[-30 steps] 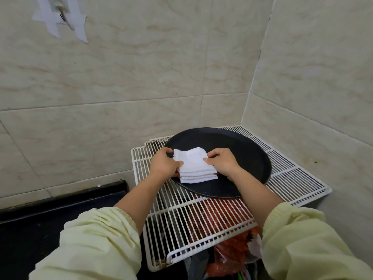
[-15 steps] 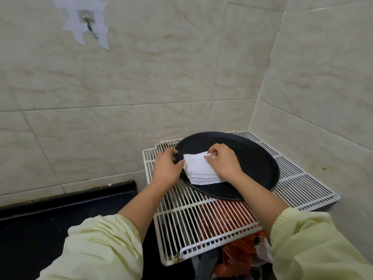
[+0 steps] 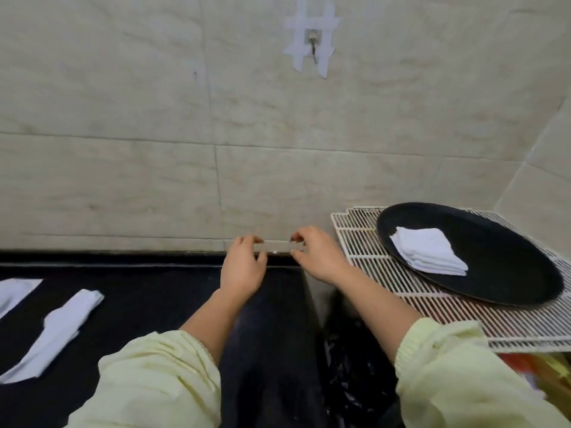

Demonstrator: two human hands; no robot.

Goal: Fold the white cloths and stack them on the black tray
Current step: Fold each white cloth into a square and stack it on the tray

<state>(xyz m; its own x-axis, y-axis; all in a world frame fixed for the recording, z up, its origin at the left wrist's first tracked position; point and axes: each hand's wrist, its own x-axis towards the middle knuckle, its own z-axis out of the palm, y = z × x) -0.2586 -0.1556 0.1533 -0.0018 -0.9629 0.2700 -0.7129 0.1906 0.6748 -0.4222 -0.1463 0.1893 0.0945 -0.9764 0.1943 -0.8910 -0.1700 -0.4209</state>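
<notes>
A stack of folded white cloths (image 3: 428, 253) lies on the round black tray (image 3: 509, 267) at the right. My left hand (image 3: 244, 267) and my right hand (image 3: 318, 257) hover side by side over the black counter (image 3: 154, 304), left of the tray, with fingers loosely curled and nothing in them. Two unfolded white cloths lie on the counter at the far left: one long cloth (image 3: 58, 329) and another cloth (image 3: 15, 291) cut off by the frame edge.
The tray sits on a white wire rack (image 3: 432, 316) in the corner of the tiled walls. A taped hook (image 3: 313, 44) hangs on the back wall. Dark bags and red packaging lie below the rack.
Both hands have let go of the folded stack and drawn back left off the tray. The view has swung left, bringing the counter and loose cloths into sight.
</notes>
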